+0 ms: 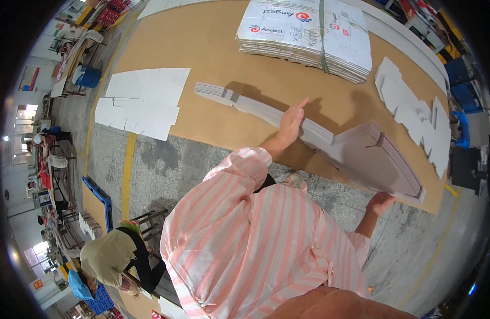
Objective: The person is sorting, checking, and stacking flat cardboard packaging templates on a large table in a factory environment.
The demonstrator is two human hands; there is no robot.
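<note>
Left hand (290, 125) lies flat and open atop the long stack of flat grey cartons (308, 135) on the brown bench (202, 42); right hand (380, 203) grips underneath its fanned end. Looks heavy, floppy, slippery: best held from beneath.

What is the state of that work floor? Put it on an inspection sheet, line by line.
Surface: brown board sheet laid over a grey concrete floor.
Job's things: long fanned row of grey flat blanks.
Clutter: strapped bundle of white cartons; white sheets; white die-cut pieces.
Grippers: left hand flat on the row; right hand at its near end, fingers hidden.
Cables: nothing seen.
Surroundings: crouched person; blue pallet.
</note>
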